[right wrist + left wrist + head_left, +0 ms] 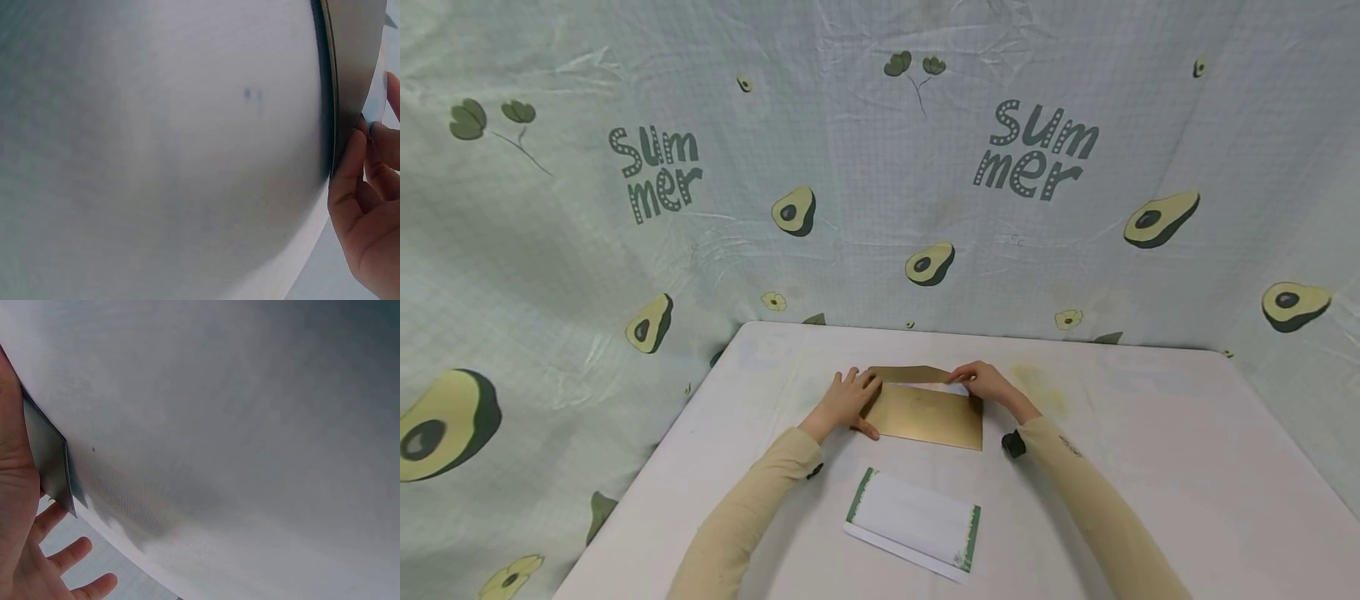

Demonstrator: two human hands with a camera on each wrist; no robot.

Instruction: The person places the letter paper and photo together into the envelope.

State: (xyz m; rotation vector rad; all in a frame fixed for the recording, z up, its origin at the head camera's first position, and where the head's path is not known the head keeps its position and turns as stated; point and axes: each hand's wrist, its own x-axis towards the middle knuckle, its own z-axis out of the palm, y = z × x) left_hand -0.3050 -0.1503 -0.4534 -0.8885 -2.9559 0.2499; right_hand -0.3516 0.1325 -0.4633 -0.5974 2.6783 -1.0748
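A gold envelope lies on the table, its flap raised on the far side. Between flap and body shows a pale strip; whether it is lining or a sheet inside, I cannot tell. My left hand holds the envelope's left end, thumb near the lower corner and fingers spread toward the flap. In the left wrist view, the envelope's corner sticks out between thumb and index finger. My right hand pinches at the flap's right end. Its curled fingers meet the envelope's edge in the right wrist view.
Nearer to me, a white pad-like block with green patterned ends lies slightly turned on the white table. A hanging cloth printed with avocados and lettering rises behind the table and down its left side.
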